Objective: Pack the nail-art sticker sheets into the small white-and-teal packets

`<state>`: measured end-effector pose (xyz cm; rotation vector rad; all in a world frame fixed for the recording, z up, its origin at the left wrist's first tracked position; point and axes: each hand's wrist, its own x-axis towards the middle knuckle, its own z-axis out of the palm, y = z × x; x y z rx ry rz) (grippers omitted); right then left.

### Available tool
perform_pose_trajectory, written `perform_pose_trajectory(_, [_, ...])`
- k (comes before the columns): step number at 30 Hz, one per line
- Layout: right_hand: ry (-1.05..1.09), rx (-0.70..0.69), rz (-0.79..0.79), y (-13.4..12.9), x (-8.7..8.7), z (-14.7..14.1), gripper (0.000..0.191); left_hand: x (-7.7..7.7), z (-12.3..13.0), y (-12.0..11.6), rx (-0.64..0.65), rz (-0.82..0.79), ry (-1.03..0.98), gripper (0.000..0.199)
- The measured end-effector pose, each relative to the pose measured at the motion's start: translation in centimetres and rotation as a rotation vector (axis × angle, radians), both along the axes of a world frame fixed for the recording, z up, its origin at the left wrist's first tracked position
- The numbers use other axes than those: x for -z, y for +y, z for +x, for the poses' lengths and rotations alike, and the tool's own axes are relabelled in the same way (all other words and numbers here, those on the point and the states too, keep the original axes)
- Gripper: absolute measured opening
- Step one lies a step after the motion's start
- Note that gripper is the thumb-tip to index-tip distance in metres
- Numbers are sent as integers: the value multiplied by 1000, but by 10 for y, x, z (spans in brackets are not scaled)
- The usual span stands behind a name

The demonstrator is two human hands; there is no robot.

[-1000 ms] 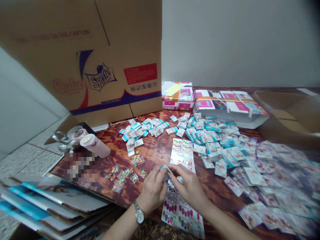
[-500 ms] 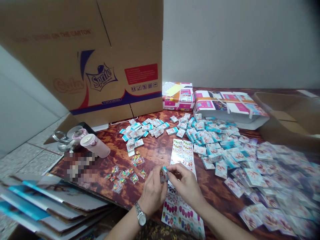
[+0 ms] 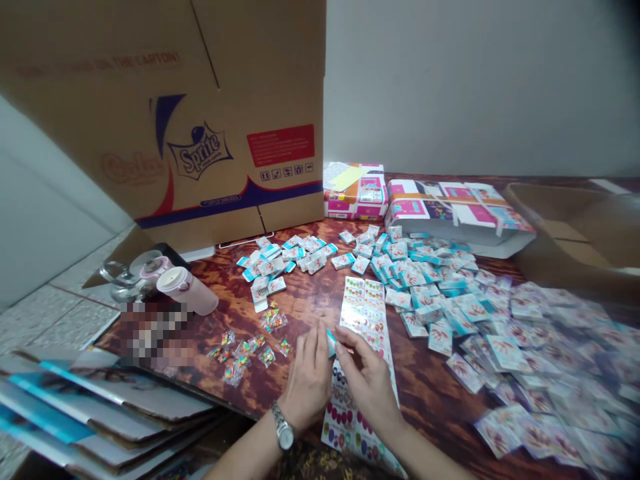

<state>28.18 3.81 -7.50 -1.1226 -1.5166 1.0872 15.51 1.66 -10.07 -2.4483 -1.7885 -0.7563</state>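
Between my two hands is a small blue-and-white box (image 3: 331,342), mostly covered by my fingers. My left hand (image 3: 309,370), with a silver watch on its wrist, is closed around the box's left side with its back turned up. Thumb and fingers of my right hand (image 3: 364,373) pinch the box's right edge. Under my right hand lies a long sheet of nail stickers (image 3: 363,310). Several small clear bags of colourful candy (image 3: 243,353) rest left of my hands. Many similar small boxes (image 3: 423,280) are heaped beyond and to the right.
A tall Sprite-printed carton (image 3: 225,120) stands at the back left. Two pink-and-white packages (image 3: 450,200) sit against the wall, beside an open brown carton (image 3: 560,233). A pink tumbler (image 3: 195,292) is at left, above stacked flat cardboard (image 3: 115,400). Purple-edged packets (image 3: 545,373) spread at right.
My left hand has turned so its back faces up and its fingers cover more of the small box. The right hand keeps its pinch, and the view has shifted slightly.
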Motion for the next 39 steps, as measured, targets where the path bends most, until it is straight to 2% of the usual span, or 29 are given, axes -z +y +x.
perform_pose_trajectory(4, [100, 4, -98, 3, 0, 1, 26, 2, -1, 0, -8, -14, 74, 66])
perform_pose_trajectory(10, [-72, 60, 59, -8, 2, -1, 25, 5, 2, -3, -59, -11, 96, 65])
perform_pose_trajectory(15, [134, 35, -174, 2, 9, 1, 25, 6, -2, -4, -21, -27, 125, 65])
perform_pose_trajectory(17, [159, 34, -205, 5, 10, 1, 25, 5, -4, -3, -14, -36, 148, 64])
perform_pose_trajectory(23, [-52, 107, -74, -8, 10, -1, 22, 0, -3, -1, -30, -40, 181, 62])
perform_pose_trajectory(29, [-43, -42, -50, -15, 3, -3, 27, 11, -3, -2, -28, 9, 84, 63])
perform_pose_trajectory(32, [8, -111, -93, -3, 7, -2, 28, 13, -1, 2, -24, -24, 9, 65])
perform_pose_trajectory(35, [82, -118, -162, 27, 16, 10, 22, 4, 2, 9, 0, -122, -104, 67])
perform_pose_trajectory(37, [148, 13, -200, 57, 20, 26, 27, -3, 1, 12, 10, -159, -146, 71])
perform_pose_trajectory(39, [279, 247, -185, 88, 21, 47, 35, -3, -1, 12, 28, -176, -138, 69])
